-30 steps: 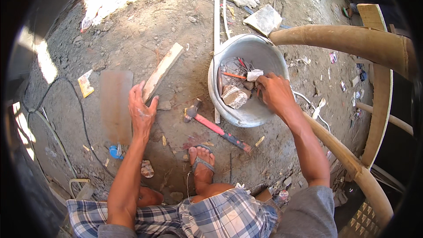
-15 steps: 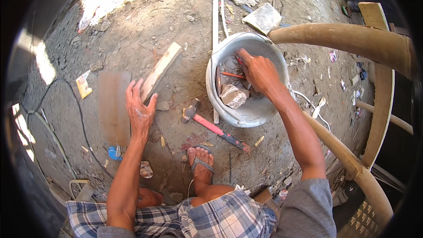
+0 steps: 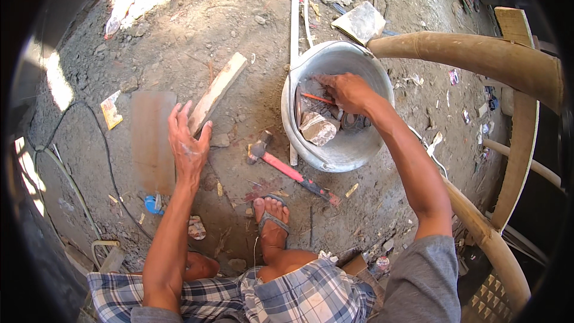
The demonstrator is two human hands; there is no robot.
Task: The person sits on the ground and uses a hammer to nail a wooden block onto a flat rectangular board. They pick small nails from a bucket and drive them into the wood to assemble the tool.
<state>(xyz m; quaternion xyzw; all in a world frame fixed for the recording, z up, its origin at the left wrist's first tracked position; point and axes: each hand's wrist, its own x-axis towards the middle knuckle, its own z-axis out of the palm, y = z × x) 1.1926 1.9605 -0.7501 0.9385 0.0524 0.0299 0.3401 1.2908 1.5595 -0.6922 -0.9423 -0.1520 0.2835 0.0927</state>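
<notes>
While the left hand sits left of the frame's centre, we see its fingers and thumb parted around the lower end of a pale wooden piece; whether they grip it, we cannot tell. The wood slants up and to the right from that hand.

Right of centre we find a grey bucket, and the right hand reaches into it with its knuckles toward us. Its fingertips are unclear, so we cannot tell whether they pinch anything. Just beside that hand, inside the bucket, we make out an orange stick, and below the stick a pale stone chunk.

Below the bucket, near the middle of the frame, we see a hammer with a red and black handle, lying on the dirt above a sandalled foot. To the left of the left hand we note a flat brown panel. At the upper right, a thick bamboo pole runs from the bucket's rim toward the frame's edge.
</notes>
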